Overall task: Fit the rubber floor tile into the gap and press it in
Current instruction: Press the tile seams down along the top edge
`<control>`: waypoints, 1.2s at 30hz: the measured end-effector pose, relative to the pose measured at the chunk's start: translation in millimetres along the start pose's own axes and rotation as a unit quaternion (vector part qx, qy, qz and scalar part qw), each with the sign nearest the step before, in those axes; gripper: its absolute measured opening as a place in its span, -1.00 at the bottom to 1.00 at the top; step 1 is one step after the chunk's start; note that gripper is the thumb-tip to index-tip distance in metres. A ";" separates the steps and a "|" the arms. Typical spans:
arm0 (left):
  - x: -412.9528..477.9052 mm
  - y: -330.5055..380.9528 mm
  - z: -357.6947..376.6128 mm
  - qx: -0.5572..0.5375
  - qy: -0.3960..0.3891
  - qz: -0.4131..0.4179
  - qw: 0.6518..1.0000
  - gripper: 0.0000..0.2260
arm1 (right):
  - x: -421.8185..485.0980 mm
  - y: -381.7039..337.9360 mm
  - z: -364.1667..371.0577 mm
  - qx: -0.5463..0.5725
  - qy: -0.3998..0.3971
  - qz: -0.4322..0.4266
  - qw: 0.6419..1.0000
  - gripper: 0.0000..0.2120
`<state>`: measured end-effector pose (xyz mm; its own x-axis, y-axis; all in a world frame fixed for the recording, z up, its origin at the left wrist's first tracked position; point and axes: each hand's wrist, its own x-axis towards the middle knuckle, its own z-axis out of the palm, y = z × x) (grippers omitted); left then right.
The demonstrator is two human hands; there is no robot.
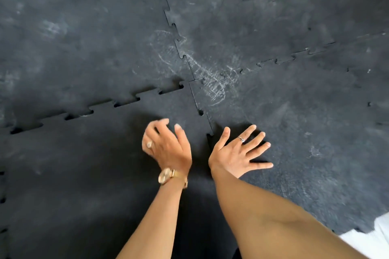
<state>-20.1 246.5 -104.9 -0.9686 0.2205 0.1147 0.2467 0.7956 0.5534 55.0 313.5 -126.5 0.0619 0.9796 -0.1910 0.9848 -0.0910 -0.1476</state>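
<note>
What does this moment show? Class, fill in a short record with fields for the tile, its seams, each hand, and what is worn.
tile: dark rubber tile, lying in the gap at lower left
far seam: teeth not fully seated, open slots showing
right seam: joint mostly closed, small holes left
left hand: left hand above the tile, fingers curled, blurred
right hand: right hand spread flat on the neighbouring tile
worn: watch on left wrist, ring on right hand

Both hands (pixel 168 145) (pixel 235 153) over unseated rubber tile (pixel 84 164) (seams gaping).
</note>
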 end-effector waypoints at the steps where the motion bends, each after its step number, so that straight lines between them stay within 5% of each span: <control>1: 16.0 12.8 5.2 -0.015 0.009 0.012 1.000 -0.72 | -0.2 -0.1 -0.3 0.000 -0.001 0.003 1.000 -0.29; 7: 51.4 78.1 52.7 0.079 -0.132 0.294 0.943 -0.54 | 1.9 -0.7 2.1 0.013 0.001 0.007 1.000 -0.37; 15: 54.6 65.5 85.8 0.107 -0.216 0.493 0.836 -0.40 | 2.7 -0.7 6.7 0.008 0.000 0.016 1.000 -0.40; 20: 59.9 67.7 78.2 0.050 -0.289 0.473 0.831 -0.36 | 2.6 2.2 3.3 0.012 -0.012 0.008 1.000 -0.36; 23: 70.0 73.6 63.2 -0.288 -0.417 0.239 0.828 -0.42 | 2.0 3.3 4.2 0.008 -0.011 0.005 1.000 -0.33; 25: 86.3 74.9 58.4 -0.405 -0.378 0.139 0.821 -0.46 | 2.4 2.3 5.7 -0.003 -0.005 0.002 1.000 -0.31; 28: 121.7 67.6 69.0 -0.195 -0.250 0.331 0.889 -0.47 | 1.9 1.8 2.4 -0.007 -0.025 0.013 1.000 -0.28; 31: 132.0 62.7 85.6 0.048 -0.214 0.459 0.861 -0.35 | 0.8 0.2 1.5 -0.004 -0.019 0.008 1.000 -0.27; 33: 126.8 62.4 94.6 0.140 -0.222 0.485 0.834 -0.28 | 1.5 0.3 2.0 -0.004 -0.014 0.010 1.000 -0.27; 36: 132.6 63.8 96.2 0.148 -0.263 0.436 0.848 -0.25 | -0.6 -2.6 -4.1 0.009 -0.013 0.010 1.000 -0.26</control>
<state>-129.8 380.8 -133.7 -0.2864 0.9567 -0.0519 0.9339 0.2909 0.2077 53.0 313.9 -122.0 0.0767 0.9726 -0.2194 0.9804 -0.1136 -0.1610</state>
